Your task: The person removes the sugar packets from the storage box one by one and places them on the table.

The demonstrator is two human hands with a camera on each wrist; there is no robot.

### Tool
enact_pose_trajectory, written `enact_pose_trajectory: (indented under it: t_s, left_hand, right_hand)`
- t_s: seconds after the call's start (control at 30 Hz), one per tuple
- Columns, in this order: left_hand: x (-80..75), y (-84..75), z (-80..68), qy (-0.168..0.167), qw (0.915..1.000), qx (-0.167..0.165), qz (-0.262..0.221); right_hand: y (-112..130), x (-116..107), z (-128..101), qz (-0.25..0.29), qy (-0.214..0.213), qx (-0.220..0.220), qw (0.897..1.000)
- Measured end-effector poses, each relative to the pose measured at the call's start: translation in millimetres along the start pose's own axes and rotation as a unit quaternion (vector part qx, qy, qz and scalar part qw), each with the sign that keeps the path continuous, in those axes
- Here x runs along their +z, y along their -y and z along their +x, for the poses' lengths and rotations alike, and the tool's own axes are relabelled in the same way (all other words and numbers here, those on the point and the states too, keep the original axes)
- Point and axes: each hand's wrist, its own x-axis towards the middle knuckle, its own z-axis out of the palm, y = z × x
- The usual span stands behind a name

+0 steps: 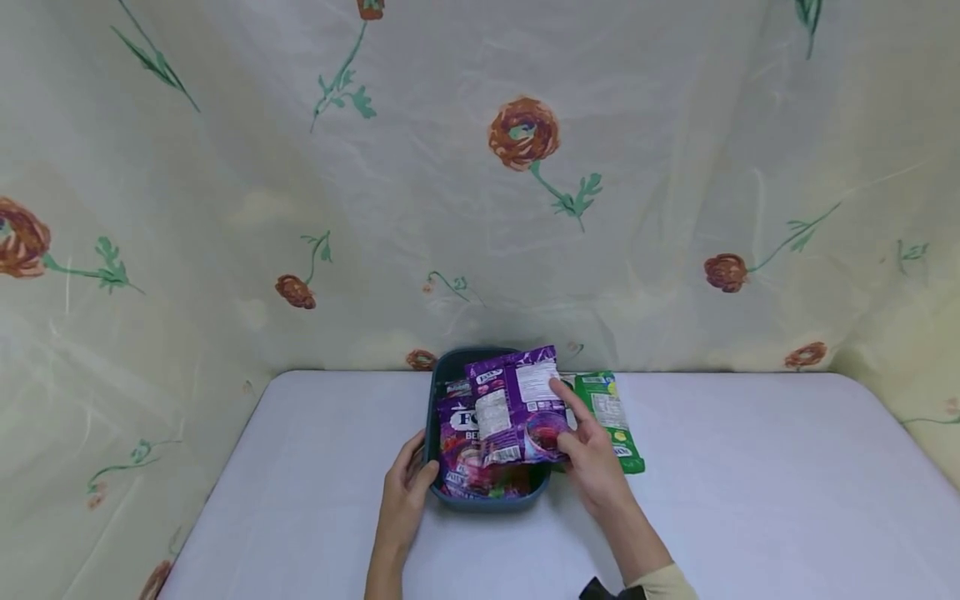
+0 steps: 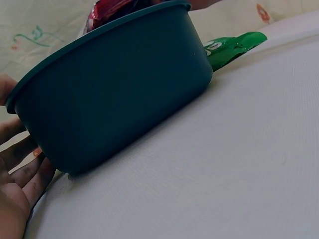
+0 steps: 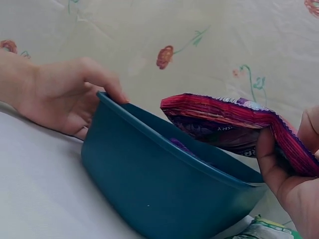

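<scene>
Holding a purple snack packet [image 1: 517, 408] by its right edge, the right hand [image 1: 592, 458] has its grip clamped on it: the thumb lies on the printed face and the fingers [image 3: 271, 164] curl under it, as the right wrist view shows. The packet hangs tilted over the open top of a teal tub [image 1: 435, 392], partly above the rim, not yet lying inside. Under it, inside the tub, at least one more purple packet [image 1: 461, 454] is already lying. A green packet [image 1: 611, 417] lies flat on the table [image 1: 750, 483], just beside the tub on its right side and partly under the right hand.

The left hand [image 1: 405, 492] rests against the left wall of the tub, with the thumb hooked over the rim and the fingers against the outside, so its grip is closed on the tub.

I judge the packet to be light and soft, a thin foil or plastic bag with loose sweets inside, so it bends and sags where it is not supported. The surface looks glossy and probably a little slippery. The sealed edge seems the best place to pinch, because it is flat and stiffer than the filled middle. The tub looks stiff plastic and light, so a hand on its wall keeps it from sliding on the smooth table.
</scene>
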Motion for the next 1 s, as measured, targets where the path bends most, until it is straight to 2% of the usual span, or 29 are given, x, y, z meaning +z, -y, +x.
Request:
enact_pose_trajectory:
  t_s: [0.4, 0.7, 1.0]
  left_hand:
    - [5.2, -0.5, 0.8, 0.009, 0.9999, -0.001, -0.008]
    - [7.6, -1.7, -0.7, 0.011, 0.9998, 0.017, -0.006]
    - [0.6, -0.4, -2.2, 0.001, 1.0, 0.006, 0.005]
  right_hand:
    - [7, -14, -2, -0.006, -0.014, -0.007, 1.0]
    - [13, -22, -1, 0.003, -0.018, -0.012, 1.0]
    - [17, -26, -4, 0.002, -0.029, -0.023, 0.999]
